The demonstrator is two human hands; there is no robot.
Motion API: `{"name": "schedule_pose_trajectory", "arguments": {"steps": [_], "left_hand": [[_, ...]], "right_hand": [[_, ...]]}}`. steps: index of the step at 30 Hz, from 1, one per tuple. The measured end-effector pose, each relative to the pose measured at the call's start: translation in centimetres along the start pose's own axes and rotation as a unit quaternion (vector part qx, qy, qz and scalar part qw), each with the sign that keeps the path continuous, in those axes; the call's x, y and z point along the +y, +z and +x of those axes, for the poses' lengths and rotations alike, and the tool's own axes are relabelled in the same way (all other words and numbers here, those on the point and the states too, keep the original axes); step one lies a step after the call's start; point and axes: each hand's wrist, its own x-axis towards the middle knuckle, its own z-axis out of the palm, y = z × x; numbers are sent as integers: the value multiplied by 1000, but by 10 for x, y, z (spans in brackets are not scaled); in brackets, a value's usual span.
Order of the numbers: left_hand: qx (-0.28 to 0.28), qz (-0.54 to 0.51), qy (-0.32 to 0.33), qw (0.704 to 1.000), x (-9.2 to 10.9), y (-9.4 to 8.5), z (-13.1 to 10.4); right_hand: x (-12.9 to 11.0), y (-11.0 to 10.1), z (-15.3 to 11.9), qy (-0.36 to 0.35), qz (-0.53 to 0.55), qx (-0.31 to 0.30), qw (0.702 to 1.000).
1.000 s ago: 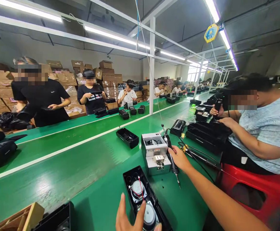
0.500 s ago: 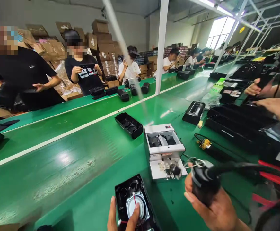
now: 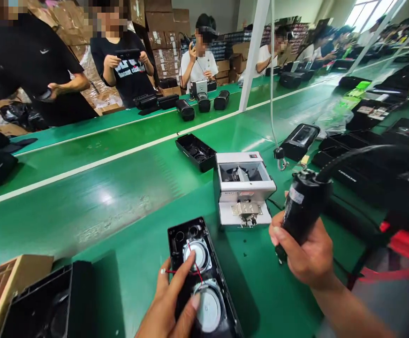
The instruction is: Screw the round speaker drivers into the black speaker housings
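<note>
At 6 o'clock on the green bench [image 3: 120,220], your left hand [image 3: 171,305] rests on the open black speaker housing [image 3: 200,277], fingers [image 3: 181,277] spread loosely over its two round drivers and red wires, gripping nothing. At 3 o'clock, your right hand [image 3: 306,253] has its fingers clamped around the black electric screwdriver [image 3: 301,211], held tilted off the bench. Just beside it at 12 o'clock sits the white screw feeder box [image 3: 243,188]. An empty black housing [image 3: 195,152] lies beyond. Other workers stand across the bench.
</note>
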Motion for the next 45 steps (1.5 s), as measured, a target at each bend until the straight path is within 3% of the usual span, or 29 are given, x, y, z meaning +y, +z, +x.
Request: {"name": "schedule_pose_trajectory", "arguments": {"steps": [6,10,15,18,21,25,30,33,38,40,45], "left_hand": [[37,-58,-10,998,3,9,-5],[82,-82,-41,992,5,19,-8],[171,-96,-32,980,-2,32,7],[197,-91,-26,976,-3,35,25],[186,-87,-10,979,-3,37,37],[177,-75,6,981,-10,43,42],[186,-68,16,980,-11,47,38],[165,-75,9,983,-3,43,33],[119,-49,-8,992,5,33,23],[100,-25,5,995,8,29,19],[115,41,2,992,17,24,13]], "right_hand": [[-8,-5,-8,-7,14,-12,1000],[-12,-6,-7,25,-21,-28,999],[-40,6,24,96,-35,-79,992],[-61,22,51,25,28,-48,998],[-70,41,71,-106,83,44,990],[-59,57,78,-175,69,64,980],[-36,63,73,-158,29,53,986],[-39,66,74,-109,33,56,992],[-67,68,65,65,84,-112,988],[-79,72,53,43,145,-118,981],[-84,96,28,-77,251,-41,964]]}}
